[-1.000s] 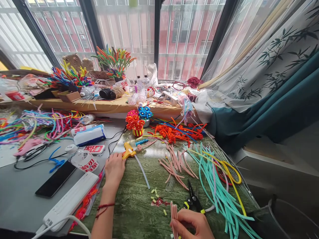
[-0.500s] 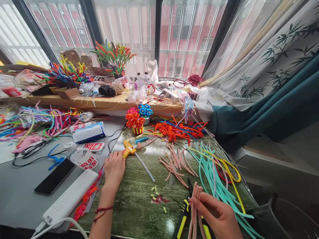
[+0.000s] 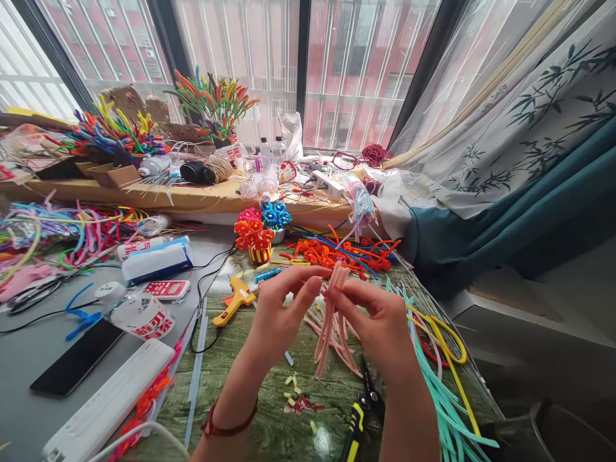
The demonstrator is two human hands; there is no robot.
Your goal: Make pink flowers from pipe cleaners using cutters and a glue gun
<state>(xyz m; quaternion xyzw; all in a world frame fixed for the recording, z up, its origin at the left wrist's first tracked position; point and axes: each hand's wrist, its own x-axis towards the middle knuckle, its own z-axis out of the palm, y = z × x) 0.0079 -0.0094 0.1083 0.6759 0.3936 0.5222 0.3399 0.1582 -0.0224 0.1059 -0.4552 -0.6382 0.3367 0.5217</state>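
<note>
My right hand (image 3: 378,317) pinches a bundle of pale pink pipe cleaners (image 3: 328,330) between thumb and fingers, its ends pointing up and its long strands hanging down. Just left of the bundle's top is my left hand (image 3: 283,311), thumb and index finger curved toward it with a small gap between them; whether the index tip touches the bundle I cannot tell. More pink pipe cleaners (image 3: 347,355) lie on the table behind, partly hidden by my hands. Below them are pliers-like cutters (image 3: 355,420) with black and yellow handles. A yellow glue gun (image 3: 234,301) lies left of my left hand.
Turquoise pipe cleaners (image 3: 447,404) spread at the right. Small pots of red and blue pipe-cleaner flowers (image 3: 257,234) stand at the back near an orange pile (image 3: 332,252). A bottle (image 3: 142,311), a phone (image 3: 77,356) and a white power strip (image 3: 108,404) lie at left.
My left hand has left the glue gun and moved right to the bundle. My right hand has raised the pink bundle up and leftward from beside the cutters.
</note>
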